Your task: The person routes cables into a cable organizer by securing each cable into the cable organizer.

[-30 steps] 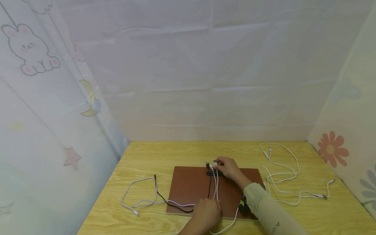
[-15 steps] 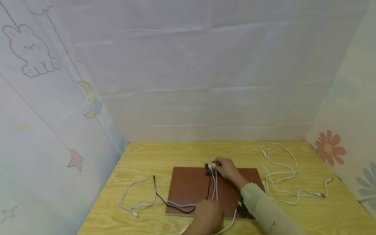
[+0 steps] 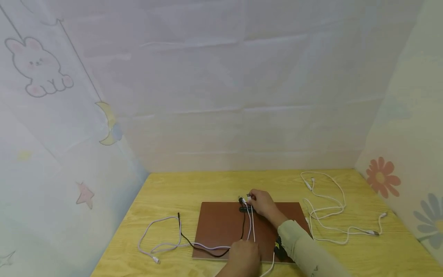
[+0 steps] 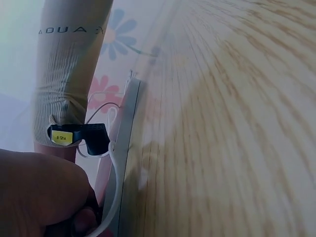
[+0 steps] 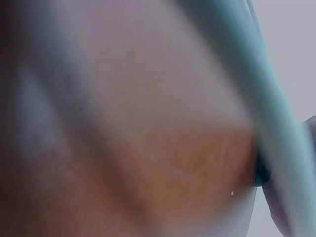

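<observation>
My right hand (image 3: 262,202) pinches the plug end of a white USB cable (image 3: 253,227) at the far edge of a brown board (image 3: 218,227). Just left of those fingertips, a black cable clip (image 3: 245,209) sits on the board. Beside it, the plugs of a black cable (image 3: 243,225) and a pale lavender cable (image 3: 248,223) stick out past the edge. My left hand (image 3: 245,256), at the board's near edge, grips the cables with curled fingers; its fingertips are hidden in the head view. A white cord (image 4: 117,182) comes out beside it in the left wrist view.
White cables (image 3: 340,207) lie looped on the wooden table (image 3: 173,188) to the right. On the left, the lavender cable's loose end (image 3: 156,260) lies near the black tip (image 3: 179,215). A black wrist device (image 4: 94,136) sits on the right sleeve. The right wrist view is mostly blurred.
The head view has shifted, so the whole scene sits a little lower and further left. Both hands keep their places on the cables, with hardly any movement.
</observation>
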A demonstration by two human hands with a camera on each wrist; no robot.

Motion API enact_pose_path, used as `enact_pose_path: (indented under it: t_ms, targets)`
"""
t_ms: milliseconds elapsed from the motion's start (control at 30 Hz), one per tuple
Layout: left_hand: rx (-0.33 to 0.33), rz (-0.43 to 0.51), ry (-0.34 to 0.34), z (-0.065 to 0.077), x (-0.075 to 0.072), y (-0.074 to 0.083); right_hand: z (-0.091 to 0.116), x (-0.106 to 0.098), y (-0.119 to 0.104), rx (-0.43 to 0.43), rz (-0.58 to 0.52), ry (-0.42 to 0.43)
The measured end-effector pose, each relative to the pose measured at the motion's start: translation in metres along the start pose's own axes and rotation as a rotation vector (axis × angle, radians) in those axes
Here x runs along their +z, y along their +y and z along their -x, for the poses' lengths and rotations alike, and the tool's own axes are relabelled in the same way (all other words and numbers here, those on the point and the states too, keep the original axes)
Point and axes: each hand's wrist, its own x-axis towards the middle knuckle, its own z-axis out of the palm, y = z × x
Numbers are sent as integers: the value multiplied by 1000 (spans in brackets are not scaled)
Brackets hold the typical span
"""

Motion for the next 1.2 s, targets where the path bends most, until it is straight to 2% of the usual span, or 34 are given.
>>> enact_pose_path:
  t_ms: [133,233,467,600,833,1133,1200]
  targets:
    - [5,47,-17,-1,0,-2,1,-1,-4,27,4,-2]
    - [-5,34,-15,-1,-1,-2,1,1,-4,49,-8,-1]
    - [-18,8,-66,0,-1,-4,2,8,0,87,-42,-8]
    - [-3,2,-62,0,1,-4,4,8,1,87,-57,-13]
    - [6,-11,-97,-4,-3,-2,1,2,6,46,-38,-23]
    - [54,-5,-2,1,-5,-2,0,0,7,87,-35,-32]
    - [55,8,-10,1,-5,-2,0,1,6,102,-51,-28]
